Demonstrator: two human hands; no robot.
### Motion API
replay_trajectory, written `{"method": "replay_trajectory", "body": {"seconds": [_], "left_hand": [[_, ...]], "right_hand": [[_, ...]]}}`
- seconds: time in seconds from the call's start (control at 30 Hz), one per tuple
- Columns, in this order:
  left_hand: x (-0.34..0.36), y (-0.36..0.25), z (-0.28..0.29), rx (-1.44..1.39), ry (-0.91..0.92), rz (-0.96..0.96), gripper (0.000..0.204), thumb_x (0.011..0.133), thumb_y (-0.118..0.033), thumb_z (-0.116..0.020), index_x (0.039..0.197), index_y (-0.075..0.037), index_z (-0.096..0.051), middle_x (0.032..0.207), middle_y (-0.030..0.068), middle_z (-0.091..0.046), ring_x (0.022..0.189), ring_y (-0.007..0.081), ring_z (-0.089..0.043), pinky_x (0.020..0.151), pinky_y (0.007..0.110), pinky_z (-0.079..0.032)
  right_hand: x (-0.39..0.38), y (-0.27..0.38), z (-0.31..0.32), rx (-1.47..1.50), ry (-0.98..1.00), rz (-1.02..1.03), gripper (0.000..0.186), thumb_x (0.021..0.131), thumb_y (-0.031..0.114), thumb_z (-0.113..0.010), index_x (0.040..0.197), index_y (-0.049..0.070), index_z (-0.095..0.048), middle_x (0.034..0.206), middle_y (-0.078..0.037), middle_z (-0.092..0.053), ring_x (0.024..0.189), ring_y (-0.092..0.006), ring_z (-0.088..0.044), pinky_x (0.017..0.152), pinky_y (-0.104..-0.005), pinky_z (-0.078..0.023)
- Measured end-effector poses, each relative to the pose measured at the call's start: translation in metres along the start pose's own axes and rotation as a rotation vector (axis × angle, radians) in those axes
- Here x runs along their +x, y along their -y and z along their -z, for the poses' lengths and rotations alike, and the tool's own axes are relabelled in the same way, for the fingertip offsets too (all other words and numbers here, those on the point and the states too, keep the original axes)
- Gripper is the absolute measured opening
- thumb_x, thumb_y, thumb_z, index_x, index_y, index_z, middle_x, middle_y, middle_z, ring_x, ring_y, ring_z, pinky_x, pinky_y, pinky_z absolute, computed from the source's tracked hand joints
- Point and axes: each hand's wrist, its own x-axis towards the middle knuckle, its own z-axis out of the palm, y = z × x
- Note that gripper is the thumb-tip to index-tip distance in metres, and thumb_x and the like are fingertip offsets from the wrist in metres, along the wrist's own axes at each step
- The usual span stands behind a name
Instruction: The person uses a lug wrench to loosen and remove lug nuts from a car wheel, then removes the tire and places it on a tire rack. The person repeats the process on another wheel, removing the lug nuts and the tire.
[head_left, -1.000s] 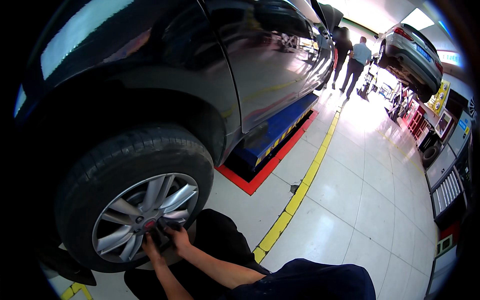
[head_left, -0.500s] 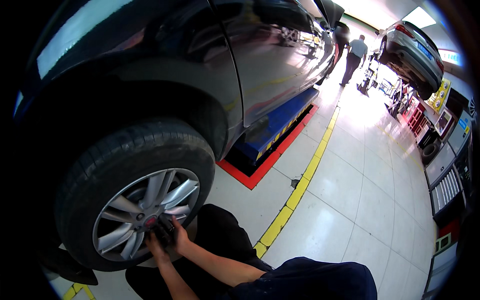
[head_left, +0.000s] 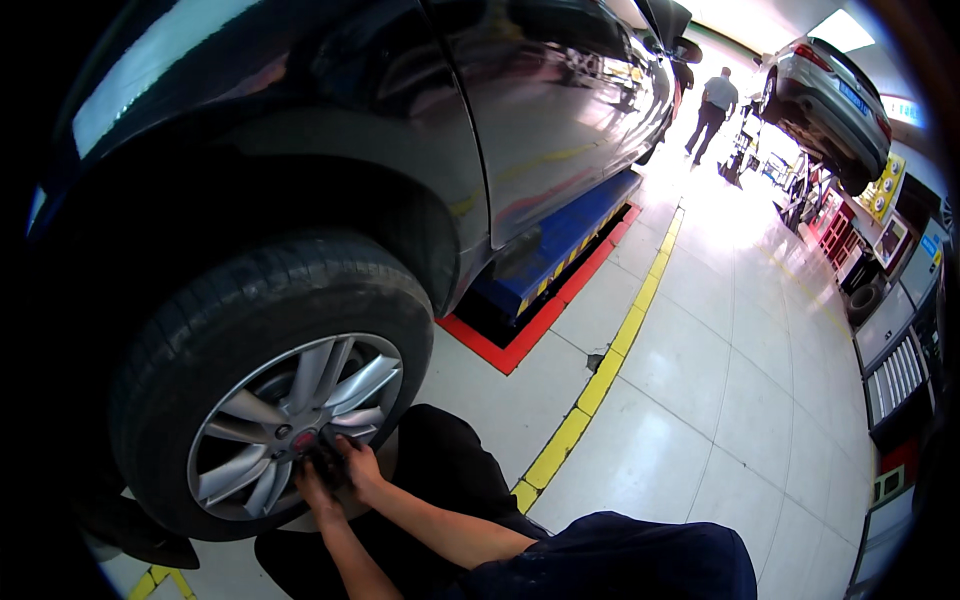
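A car wheel [head_left: 290, 285] with a silver spoked rim [head_left: 325, 375] stands before me on a dark car [head_left: 380, 150]. My left hand [head_left: 314, 488] is closed on the underside of a dark, chunky hand tool [head_left: 327, 460], whose exact kind I cannot make out. Closed round the same tool from the right is my right hand [head_left: 362, 468]. The tool sits against the lower right of the hub, close to the red centre cap [head_left: 304, 438]. Its front end and most of my fingertips are lost in shadow.
Beside the car runs a blue lift platform [head_left: 560, 255] above a red-edged floor pit. A yellow line [head_left: 600, 385] crosses the tiles. Farther off, a person [head_left: 713, 110] walks near a raised silver car [head_left: 825, 100]. Cabinets [head_left: 895, 320] line the right side.
Both hands and the dark tool stay at the hub, with the tool turned slightly and nearer the rim. The distant person has stepped away. My view has shifted slightly.
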Motion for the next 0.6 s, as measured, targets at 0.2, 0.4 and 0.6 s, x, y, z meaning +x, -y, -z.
{"method": "replay_trajectory", "body": {"seconds": [0.2, 0.4, 0.6], "left_hand": [[0.000, -0.005, 0.001, 0.026, -0.068, 0.124, 0.041, 0.086, -0.034, -0.049, 0.116, -0.006, -0.051, 0.108, 0.0062, -0.056, 0.097, 0.0180, -0.055, 0.079, 0.030, -0.044], [0.010, 0.003, 0.009, 0.054, 0.029, 0.195, 0.044, 0.086, -0.041, -0.049, 0.116, -0.009, -0.051, 0.106, 0.0019, -0.056, 0.095, 0.0171, -0.054, 0.079, 0.029, -0.042], [0.009, -0.008, -0.013, 0.058, -0.036, 0.187, 0.036, 0.082, -0.033, -0.059, 0.107, -0.009, -0.053, 0.090, 0.0004, -0.056, 0.080, 0.0125, -0.054, 0.068, 0.026, -0.042]], "right_hand": [[-0.021, 0.004, -0.023, 0.268, -0.014, -0.033, 0.032, 0.090, 0.028, -0.049, 0.111, 0.005, -0.053, 0.102, -0.009, -0.057, 0.095, -0.0210, -0.056, 0.086, -0.0300, -0.044], [-0.003, 0.001, -0.015, -0.289, -0.069, 0.127, 0.034, 0.090, 0.032, -0.047, 0.111, 0.006, -0.052, 0.095, -0.006, -0.058, 0.087, -0.0207, -0.058, 0.077, -0.0304, -0.047], [0.009, -0.005, 0.005, 0.489, 0.110, -0.352, 0.036, 0.090, 0.039, -0.044, 0.103, 0.007, -0.055, 0.084, -0.006, -0.059, 0.082, -0.0171, -0.058, 0.077, -0.0278, -0.046]]}}
